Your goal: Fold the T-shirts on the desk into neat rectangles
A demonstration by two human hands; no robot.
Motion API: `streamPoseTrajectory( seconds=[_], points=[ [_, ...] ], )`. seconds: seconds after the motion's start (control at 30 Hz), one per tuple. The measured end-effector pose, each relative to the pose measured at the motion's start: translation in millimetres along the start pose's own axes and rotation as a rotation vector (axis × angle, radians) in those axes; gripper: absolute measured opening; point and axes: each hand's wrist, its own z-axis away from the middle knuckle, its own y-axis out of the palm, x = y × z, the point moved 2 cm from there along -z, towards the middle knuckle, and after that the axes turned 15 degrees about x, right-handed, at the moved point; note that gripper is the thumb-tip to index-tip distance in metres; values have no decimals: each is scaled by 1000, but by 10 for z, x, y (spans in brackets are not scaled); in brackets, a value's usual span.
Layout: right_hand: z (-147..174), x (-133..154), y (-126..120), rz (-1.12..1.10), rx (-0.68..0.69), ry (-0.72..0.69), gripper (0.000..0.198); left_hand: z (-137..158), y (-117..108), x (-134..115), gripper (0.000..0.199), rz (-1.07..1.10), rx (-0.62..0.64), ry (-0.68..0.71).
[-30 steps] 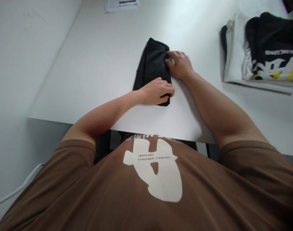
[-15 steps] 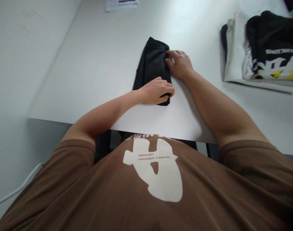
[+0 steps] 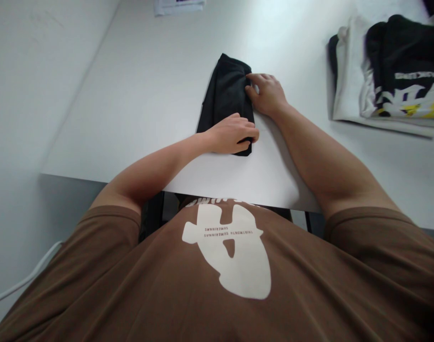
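One black cloth [image 3: 226,92] lies folded on the bench [image 3: 141,90], its near end under the left hand [image 3: 233,135], loosely curled, grip impossible to tell; the right hand [image 3: 267,92], half spread, touches the cloth's right edge.

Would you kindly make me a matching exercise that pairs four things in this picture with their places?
Things:
1. Left hand
2. White cable
3. Right hand
4. Pile of folded clothes

Places:
A. At the black cloth's right edge, towards its far end
B. On the table, at the picture's upper right
C. Across the black cloth's near end
D. At the picture's lower left

Pairs: 1-C; 2-D; 3-A; 4-B
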Motion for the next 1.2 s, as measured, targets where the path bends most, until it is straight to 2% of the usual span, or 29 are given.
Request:
streamPoseTrajectory(
  seconds=[1.2],
  points=[
    [18,43,-23,26,11,12,51,-11,-4,-7,24,-3,8,-9]
  ],
)
